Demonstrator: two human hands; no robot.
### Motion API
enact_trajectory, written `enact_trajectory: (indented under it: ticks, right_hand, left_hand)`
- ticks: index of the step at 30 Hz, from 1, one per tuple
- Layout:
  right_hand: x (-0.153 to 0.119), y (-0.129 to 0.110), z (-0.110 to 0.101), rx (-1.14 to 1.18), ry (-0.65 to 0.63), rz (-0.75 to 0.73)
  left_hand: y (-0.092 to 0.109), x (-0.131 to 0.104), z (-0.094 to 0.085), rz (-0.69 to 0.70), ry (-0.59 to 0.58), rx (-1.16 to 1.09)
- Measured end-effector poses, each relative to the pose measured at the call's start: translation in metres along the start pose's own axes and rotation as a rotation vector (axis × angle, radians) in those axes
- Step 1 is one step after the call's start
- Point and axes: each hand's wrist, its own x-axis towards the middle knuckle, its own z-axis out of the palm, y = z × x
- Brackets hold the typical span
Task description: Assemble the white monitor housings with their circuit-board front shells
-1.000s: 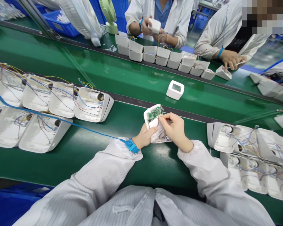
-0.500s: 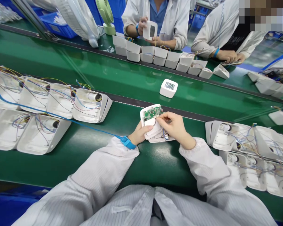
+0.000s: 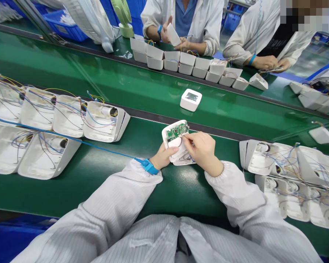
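My left hand (image 3: 164, 156) grips a white plastic housing (image 3: 165, 136) from its left side, thumb over a round white part (image 3: 176, 143). A green circuit board (image 3: 177, 130) is set in the upper part of this housing. My right hand (image 3: 201, 148) is closed in a pinch at the lower right edge of the board; what its fingertips hold is too small to make out. Beneath the two hands lies another open white shell (image 3: 182, 160), partly hidden by the right hand.
Open white shells with wires (image 3: 101, 122) stand in rows at left, and more shells (image 3: 259, 157) at right. A white unit with a screen (image 3: 191, 99) sits on the green strip beyond. A blue cord (image 3: 106, 146) runs to my left wrist. Two co-workers sit opposite.
My right hand has turned slightly over the board, its fingers curled more. The white unit with the screen has shifted left. A co-worker opposite has tilted the white housing in their hands.
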Motion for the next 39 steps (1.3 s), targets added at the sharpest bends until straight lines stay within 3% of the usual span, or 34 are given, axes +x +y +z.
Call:
enact_trajectory:
  ticks: [7, 14, 26, 33, 36, 39]
  right_hand:
    - [0.001, -0.001, -0.001, -0.034, 0.042, -0.033]
    - [0.002, 0.001, -0.003, -0.006, -0.010, -0.010]
    - [0.006, 0.009, -0.006, 0.192, -0.048, 0.291]
    - [0.016, 0.013, -0.010, 0.609, -0.361, 0.492]
    - [0.014, 0.013, -0.011, 0.713, -0.354, 0.550]
    - [0.013, 0.010, -0.012, 0.664, -0.260, 0.499]
  left_hand:
    - [0.000, -0.002, 0.001, -0.015, -0.005, 0.008]
    - [0.007, -0.002, 0.009, -0.057, -0.008, -0.016]
    - [0.022, 0.004, -0.001, -0.115, -0.051, -0.071]
    - [0.020, 0.012, -0.011, 0.004, -0.018, 0.023]
    - [0.014, 0.018, -0.016, 0.061, 0.001, 0.054]
    - [0.014, 0.025, -0.015, 0.174, 0.106, 0.083]
